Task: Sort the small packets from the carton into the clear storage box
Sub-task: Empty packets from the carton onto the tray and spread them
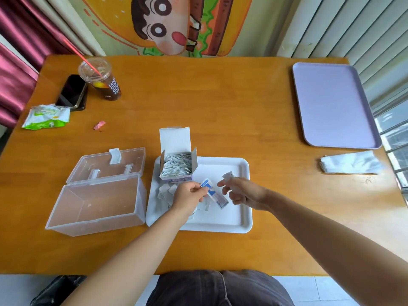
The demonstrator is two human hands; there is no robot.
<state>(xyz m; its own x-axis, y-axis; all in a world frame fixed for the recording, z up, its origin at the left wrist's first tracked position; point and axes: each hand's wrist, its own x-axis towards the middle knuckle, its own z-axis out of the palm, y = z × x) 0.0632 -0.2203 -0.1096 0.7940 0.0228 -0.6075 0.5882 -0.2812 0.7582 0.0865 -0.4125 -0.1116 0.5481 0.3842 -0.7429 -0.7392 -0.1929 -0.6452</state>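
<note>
L hand pinches packet at fingertips (R hand pinches white piece).

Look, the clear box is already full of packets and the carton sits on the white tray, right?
Not quite. The head view shows the clear box empty, with its lid open. The packets are in the carton, which does sit on the white tray.
</note>
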